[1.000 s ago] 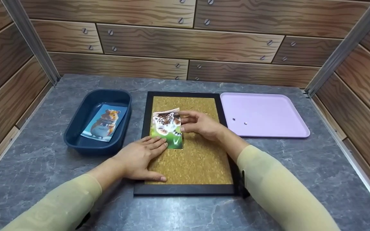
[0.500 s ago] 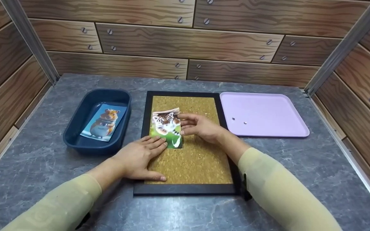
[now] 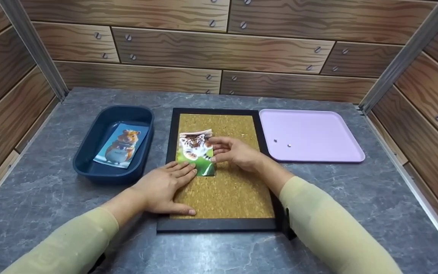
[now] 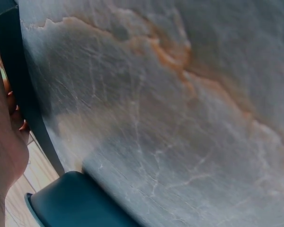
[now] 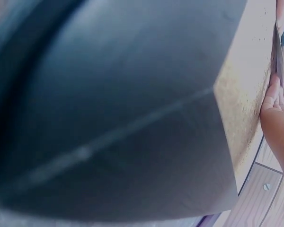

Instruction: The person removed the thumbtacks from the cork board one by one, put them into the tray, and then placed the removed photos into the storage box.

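A photo of a tiger cub [image 3: 194, 149] lies on the upper left part of a black-framed cork board [image 3: 226, 194], its top edge slightly curled. My left hand [image 3: 165, 187] is spread flat, fingertips over the photo's lower left corner, with the thumb on the cork. At the photo's right edge, my right hand [image 3: 238, 152] holds it between bent fingers and thumb. In the right wrist view the photo [image 5: 278, 61] appears nearly edge-on at the right hand's fingers [image 5: 273, 92]. The left wrist view shows only part of the left hand [image 4: 7, 151] beside the frame's dark edge.
Left of the board stands a dark blue bin [image 3: 82, 152] with a hamster picture [image 3: 122, 146] inside. A lilac tray [image 3: 318, 133] to the right bears two tiny metallic pieces [image 3: 289, 145]. Wood-patterned walls [image 3: 188, 49] enclose the grey marbled table [image 3: 211, 251].
The right hand has slid slightly down along the photo's right edge. The photo's top edge sits marginally lower. The left hand keeps its place on the board.
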`<action>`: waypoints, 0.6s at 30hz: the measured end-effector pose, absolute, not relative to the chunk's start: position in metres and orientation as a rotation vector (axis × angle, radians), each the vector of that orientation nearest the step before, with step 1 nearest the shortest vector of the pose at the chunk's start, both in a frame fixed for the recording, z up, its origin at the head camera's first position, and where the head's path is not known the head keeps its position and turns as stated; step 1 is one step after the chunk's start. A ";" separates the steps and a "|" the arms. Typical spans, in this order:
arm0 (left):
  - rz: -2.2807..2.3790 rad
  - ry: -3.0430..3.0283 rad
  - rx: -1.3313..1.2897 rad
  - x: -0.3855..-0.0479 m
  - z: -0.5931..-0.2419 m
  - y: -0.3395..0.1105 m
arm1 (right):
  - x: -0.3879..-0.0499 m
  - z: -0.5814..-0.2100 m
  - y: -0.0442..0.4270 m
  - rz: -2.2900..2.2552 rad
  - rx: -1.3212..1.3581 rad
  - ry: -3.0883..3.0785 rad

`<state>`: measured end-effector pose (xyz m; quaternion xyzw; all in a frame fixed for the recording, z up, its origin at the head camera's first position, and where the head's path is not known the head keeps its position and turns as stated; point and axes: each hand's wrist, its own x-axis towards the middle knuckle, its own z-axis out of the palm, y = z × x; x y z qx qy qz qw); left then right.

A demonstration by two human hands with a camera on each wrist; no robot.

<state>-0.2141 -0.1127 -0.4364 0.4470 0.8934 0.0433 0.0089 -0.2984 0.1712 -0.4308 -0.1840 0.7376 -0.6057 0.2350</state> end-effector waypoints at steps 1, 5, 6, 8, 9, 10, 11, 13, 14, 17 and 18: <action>0.133 2.789 1.398 -0.214 -0.436 -0.113 | -0.298 -0.431 0.171 -1.664 -0.500 2.023; 0.123 2.784 1.397 -0.214 -0.436 -0.113 | -0.297 -0.433 0.170 -1.684 -0.488 2.017; 0.121 2.783 1.394 -0.214 -0.436 -0.113 | -0.297 -0.432 0.170 -1.688 -0.485 2.018; 0.120 2.783 1.393 -0.213 -0.436 -0.113 | -0.296 -0.432 0.169 -1.702 -0.475 2.009; 0.119 2.783 1.391 -0.213 -0.436 -0.113 | -0.295 -0.433 0.169 -1.710 -0.470 2.003; 0.119 2.782 1.391 -0.212 -0.436 -0.113 | -0.295 -0.433 0.168 -1.715 -0.465 1.999; 0.116 2.783 1.392 -0.212 -0.436 -0.114 | -0.294 -0.433 0.168 -1.717 -0.461 1.998; 0.107 2.785 1.396 -0.212 -0.436 -0.113 | -0.294 -0.433 0.168 -1.717 -0.453 2.003; 0.101 2.786 1.399 -0.212 -0.436 -0.113 | -0.294 -0.433 0.168 -1.717 -0.448 2.006; 0.090 2.789 1.412 -0.212 -0.436 -0.113 | -0.293 -0.433 0.168 -1.710 -0.438 2.023; 0.088 2.790 1.415 -0.212 -0.436 -0.113 | -0.293 -0.433 0.168 -1.709 -0.435 2.028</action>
